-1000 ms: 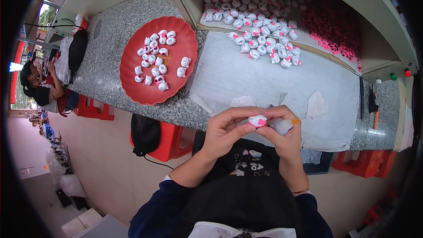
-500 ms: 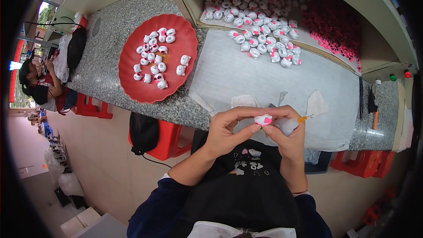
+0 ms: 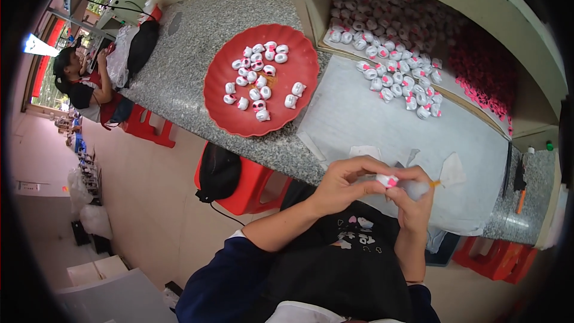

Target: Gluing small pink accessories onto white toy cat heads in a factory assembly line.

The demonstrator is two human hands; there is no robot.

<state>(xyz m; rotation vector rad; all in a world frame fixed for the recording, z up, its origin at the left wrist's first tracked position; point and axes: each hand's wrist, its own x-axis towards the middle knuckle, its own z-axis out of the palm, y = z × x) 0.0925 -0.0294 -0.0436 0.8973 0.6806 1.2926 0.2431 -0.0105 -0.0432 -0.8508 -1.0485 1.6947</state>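
Note:
Between both sets of fingertips sits a small white cat-head piece [image 3: 384,178] with a pink bow. My left hand [image 3: 344,186] is closed, pinching the piece from its left side. Opposite it, my right hand [image 3: 412,206] is closed too, with thumb and forefinger at the bow. A translucent squeeze bottle [image 3: 417,189] with a thin orange needle tip [image 3: 435,183] is tucked in the right hand, its tip pointing out to the right. Below the hands lies the white sheet [image 3: 371,122] covering the worktop.
On the granite counter [image 3: 197,30] a red scalloped plate [image 3: 218,101] bears several cat heads. More cat heads [image 3: 394,72] are massed at the back, beside a pile of pink bows [image 3: 484,78]. Paper scraps [image 3: 452,168] lie on the sheet. Another person [image 3: 89,84] sits far left.
The whole view has swung, so counter, plate and hands appear farther right. Both hands keep hold of the cat head, which looks slightly turned; the bottle stays in the right hand.

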